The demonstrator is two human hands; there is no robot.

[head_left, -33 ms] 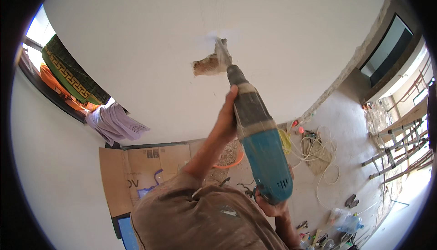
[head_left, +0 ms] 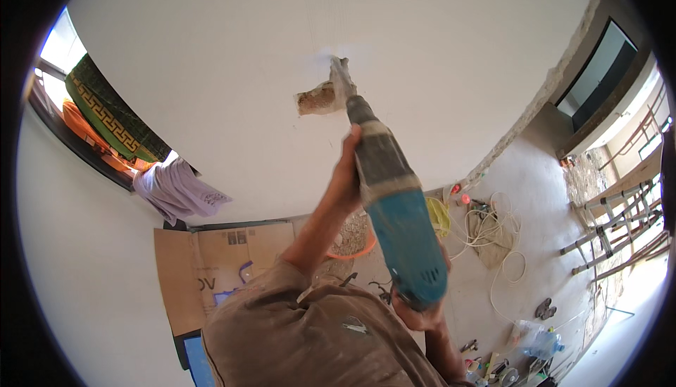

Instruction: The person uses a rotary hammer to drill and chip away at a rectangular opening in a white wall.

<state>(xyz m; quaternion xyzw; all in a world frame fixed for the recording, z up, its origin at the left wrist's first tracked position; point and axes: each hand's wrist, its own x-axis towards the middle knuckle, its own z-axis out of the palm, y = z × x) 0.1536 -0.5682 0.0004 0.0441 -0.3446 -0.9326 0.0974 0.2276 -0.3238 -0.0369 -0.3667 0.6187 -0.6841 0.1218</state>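
Observation:
A teal and black rotary hammer [head_left: 405,228] points up and away from me at the white wall [head_left: 458,56]. Its bit, smeared by motion, reaches into a ragged hole [head_left: 317,98] where brown masonry shows through broken plaster. My left hand [head_left: 345,176] is closed around the left side of the tool's dark front housing, the thumb lying along it. At the rear end, my right hand [head_left: 417,311] is wrapped around the handle; the tool's body hides part of these fingers.
An orange-rimmed tub of rubble [head_left: 352,235] sits below the wall, beside an opened cardboard box [head_left: 243,246]. Coiled pale cable [head_left: 493,228] lies on the floor to the right, before a folded ladder [head_left: 612,228]. Cloths [head_left: 179,190] hang at the left window.
The rotary hammer and both hands have shifted slightly left and upward in the picture. Its bit stays in the hole, and both hands keep their hold.

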